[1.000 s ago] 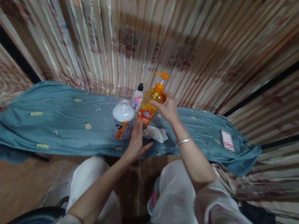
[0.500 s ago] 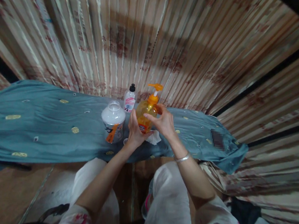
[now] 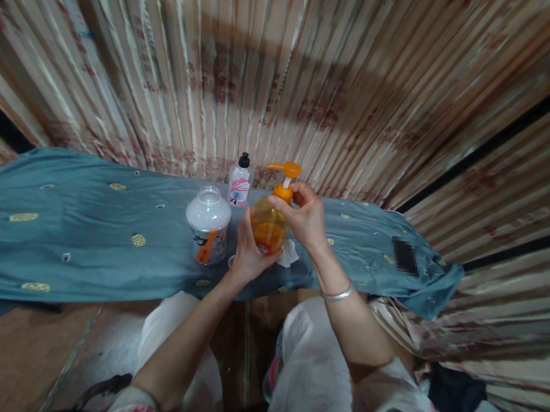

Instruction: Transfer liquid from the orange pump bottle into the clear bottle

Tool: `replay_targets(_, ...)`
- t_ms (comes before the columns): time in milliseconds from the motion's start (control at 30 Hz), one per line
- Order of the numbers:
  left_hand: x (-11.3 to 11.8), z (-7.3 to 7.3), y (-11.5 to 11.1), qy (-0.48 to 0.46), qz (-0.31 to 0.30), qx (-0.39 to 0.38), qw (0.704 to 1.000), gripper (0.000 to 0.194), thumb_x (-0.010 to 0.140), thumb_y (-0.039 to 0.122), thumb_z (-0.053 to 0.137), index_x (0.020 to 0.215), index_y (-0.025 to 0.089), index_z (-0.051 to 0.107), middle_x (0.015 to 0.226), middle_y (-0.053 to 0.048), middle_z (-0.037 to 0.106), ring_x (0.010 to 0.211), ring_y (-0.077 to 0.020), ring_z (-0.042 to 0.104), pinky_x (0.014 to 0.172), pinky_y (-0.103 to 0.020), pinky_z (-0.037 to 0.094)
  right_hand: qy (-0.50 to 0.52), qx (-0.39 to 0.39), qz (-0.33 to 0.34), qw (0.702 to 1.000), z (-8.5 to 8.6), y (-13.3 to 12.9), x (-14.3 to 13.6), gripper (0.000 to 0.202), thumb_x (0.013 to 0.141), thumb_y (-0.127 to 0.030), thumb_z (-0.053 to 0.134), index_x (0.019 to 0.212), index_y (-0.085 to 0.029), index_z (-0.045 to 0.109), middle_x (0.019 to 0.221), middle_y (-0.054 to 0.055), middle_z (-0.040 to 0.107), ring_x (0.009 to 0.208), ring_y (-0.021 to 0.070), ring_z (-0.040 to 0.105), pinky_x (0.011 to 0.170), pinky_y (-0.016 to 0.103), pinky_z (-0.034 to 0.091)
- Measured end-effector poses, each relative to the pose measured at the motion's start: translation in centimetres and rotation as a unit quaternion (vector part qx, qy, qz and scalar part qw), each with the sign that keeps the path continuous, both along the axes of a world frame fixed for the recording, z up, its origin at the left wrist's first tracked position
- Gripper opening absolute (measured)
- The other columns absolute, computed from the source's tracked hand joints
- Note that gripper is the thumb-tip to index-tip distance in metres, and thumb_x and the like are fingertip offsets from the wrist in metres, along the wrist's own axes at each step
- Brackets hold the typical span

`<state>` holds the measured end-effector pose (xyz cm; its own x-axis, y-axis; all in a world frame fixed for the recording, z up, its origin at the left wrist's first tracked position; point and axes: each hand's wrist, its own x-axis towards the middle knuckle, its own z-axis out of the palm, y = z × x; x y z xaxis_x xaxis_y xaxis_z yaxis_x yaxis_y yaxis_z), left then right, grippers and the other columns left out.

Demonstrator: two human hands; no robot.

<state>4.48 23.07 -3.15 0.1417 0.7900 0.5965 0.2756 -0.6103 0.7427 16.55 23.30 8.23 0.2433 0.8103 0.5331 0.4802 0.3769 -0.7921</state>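
Observation:
An orange pump bottle (image 3: 269,226), with amber liquid inside and an orange pump head, is held slightly tilted above the cloth. My left hand (image 3: 251,251) is wrapped round its lower body from the left and below. At the bottle's neck, the thumb and fingers of my right hand (image 3: 307,215) close round the orange collar (image 3: 283,192). To the left stands a clear, open-mouthed plastic jar (image 3: 208,222) with an orange and dark label. Behind it is a small clear bottle (image 3: 241,183) with a black cap and pink label. A crumpled white tissue (image 3: 288,253) lies beside the pump bottle.
A teal cloth with yellow patterns (image 3: 100,227) covers the long table. A small round clear piece (image 3: 231,261) lies near my left wrist. A blurred dark item (image 3: 405,256) is at the right. Pleated curtains (image 3: 250,66) hang behind, with dark poles at both sides.
My right hand has moved up from the bottle's shoulder to its collar. The pump bottle has shifted slightly down and right, with my left hand still round it.

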Motion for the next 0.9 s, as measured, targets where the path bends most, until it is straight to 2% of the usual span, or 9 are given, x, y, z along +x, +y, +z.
replay_targets(167, -0.4, 0.3, -1.0, 0.010, -0.020, -0.005, 1.000, 0.120, 0.059, 0.037, 0.081, 0.149, 0.021, 0.004, 0.151, -0.019, 0.028, 0.141, -0.0325, 0.030, 0.115, -0.049, 0.029, 0.057, -0.030, 0.087, 0.994, 0.6, -1.0, 0.1, 0.038, 0.067, -0.052, 0.073, 0.082, -0.020, 0.060, 0.078, -0.002, 0.064, 0.075, 0.0134, 0.061, 0.076, 0.029, 0.049)
replay_targets(300, -0.7, 0.4, -1.8, 0.010, -0.034, -0.018, 0.999, 0.119, 0.058, 0.035, 0.081, 0.149, 0.020, 0.005, 0.152, -0.018, 0.028, 0.141, -0.0323, 0.032, 0.115, -0.048, 0.029, 0.099, -0.106, 0.200, 0.969, 1.6, -1.5, 0.8, 0.045, 0.064, -0.057, 0.073, 0.088, -0.020, 0.063, 0.086, 0.001, 0.068, 0.085, 0.0160, 0.064, 0.084, 0.033, 0.050)
replay_targets(367, -0.9, 0.4, -1.9, 0.005, -0.034, -0.025, 0.999, 0.117, 0.058, 0.035, 0.080, 0.149, 0.021, 0.008, 0.152, -0.018, 0.027, 0.140, -0.0318, 0.033, 0.115, -0.047, 0.029, 0.106, -0.132, 0.232, 0.958, 1.8, -1.5, 1.0, 0.048, 0.062, -0.057, 0.075, 0.091, -0.020, 0.063, 0.091, 0.002, 0.070, 0.092, 0.0171, 0.065, 0.089, 0.035, 0.050)
replay_targets(433, -1.1, 0.4, -2.0, 0.000, -0.032, -0.030, 0.999, 0.116, 0.059, 0.035, 0.080, 0.149, 0.020, 0.009, 0.152, -0.018, 0.028, 0.140, -0.0316, 0.033, 0.116, -0.047, 0.029, 0.116, -0.125, 0.221, 0.960, 1.6, -1.4, 0.9, 0.052, 0.057, -0.056, 0.078, 0.090, -0.021, 0.060, 0.092, 0.002, 0.070, 0.092, 0.0172, 0.065, 0.091, 0.036, 0.049)
replay_targets(533, -1.3, 0.3, -2.0, 0.001, -0.030, -0.036, 0.999, 0.117, 0.058, 0.035, 0.080, 0.149, 0.020, 0.008, 0.151, -0.019, 0.029, 0.140, -0.0321, 0.032, 0.115, -0.049, 0.029, 0.135, -0.081, 0.152, 0.976, 0.9, -1.0, 0.6, 0.055, 0.049, -0.053, 0.083, 0.084, -0.022, 0.055, 0.086, 0.000, 0.069, 0.085, 0.0160, 0.066, 0.086, 0.035, 0.051)
replay_targets(600, -1.5, 0.3, -2.0, 0.005, -0.031, -0.040, 0.999, 0.118, 0.057, 0.035, 0.080, 0.149, 0.020, 0.007, 0.151, -0.018, 0.028, 0.140, -0.0320, 0.032, 0.115, -0.049, 0.028, 0.143, -0.068, 0.129, 0.979, 0.5, -0.9, 0.5, 0.053, 0.048, -0.052, 0.084, 0.080, -0.022, 0.054, 0.084, 0.000, 0.068, 0.081, 0.0154, 0.065, 0.083, 0.034, 0.052)
replay_targets(700, -1.7, 0.4, -2.0, 0.004, -0.031, -0.047, 0.998, 0.118, 0.057, 0.034, 0.080, 0.149, 0.022, 0.008, 0.152, -0.017, 0.027, 0.141, -0.0309, 0.030, 0.116, -0.048, 0.027, 0.145, -0.077, 0.153, 0.974, 0.4, -1.0, 0.5, 0.047, 0.052, -0.052, 0.083, 0.078, -0.022, 0.056, 0.084, 0.000, 0.067, 0.082, 0.0155, 0.064, 0.085, 0.034, 0.051)
replay_targets(833, -1.9, 0.3, -1.9, 0.006, -0.032, -0.046, 0.998, 0.117, 0.057, 0.034, 0.080, 0.149, 0.020, 0.008, 0.152, -0.018, 0.027, 0.141, -0.0318, 0.030, 0.116, -0.049, 0.027, 0.126, -0.086, 0.204, 0.967, 0.6, -1.4, 0.6, 0.042, 0.063, -0.054, 0.076, 0.089, -0.024, 0.062, 0.093, 0.000, 0.069, 0.091, 0.0168, 0.063, 0.090, 0.034, 0.048)
replay_targets(900, -1.9, 0.1, -1.8, 0.007, -0.030, -0.043, 0.999, 0.118, 0.057, 0.035, 0.080, 0.149, 0.020, 0.007, 0.151, -0.018, 0.027, 0.141, -0.0330, 0.030, 0.115, -0.050, 0.027, 0.113, -0.077, 0.203, 0.970, 0.5, -1.4, 0.4, 0.041, 0.065, -0.052, 0.075, 0.092, -0.024, 0.061, 0.097, 0.000, 0.067, 0.095, 0.0169, 0.062, 0.093, 0.034, 0.046)
